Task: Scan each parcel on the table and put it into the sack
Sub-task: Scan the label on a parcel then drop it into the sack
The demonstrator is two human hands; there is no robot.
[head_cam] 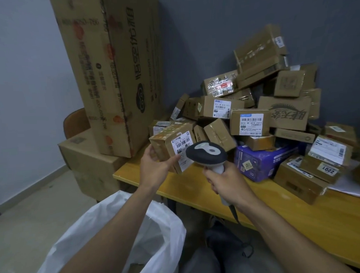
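Note:
My left hand [153, 168] grips a small cardboard parcel [167, 142] with a white barcode label, held above the table's left end. My right hand [224, 182] holds a grey-and-white barcode scanner [206, 154] by its handle, its head right next to the parcel's label. A pile of several cardboard parcels [250, 121] lies on the yellow table [302, 217]. The white sack [162, 230] stands open below my left forearm, with something brown inside it.
A tall cardboard box [110, 73] leans at the table's left end on a large carton [87, 161]. A purple pack [262, 161] and labelled boxes [320, 161] lie at the right. A brown chair back [75, 122] stands behind. My legs are under the table edge.

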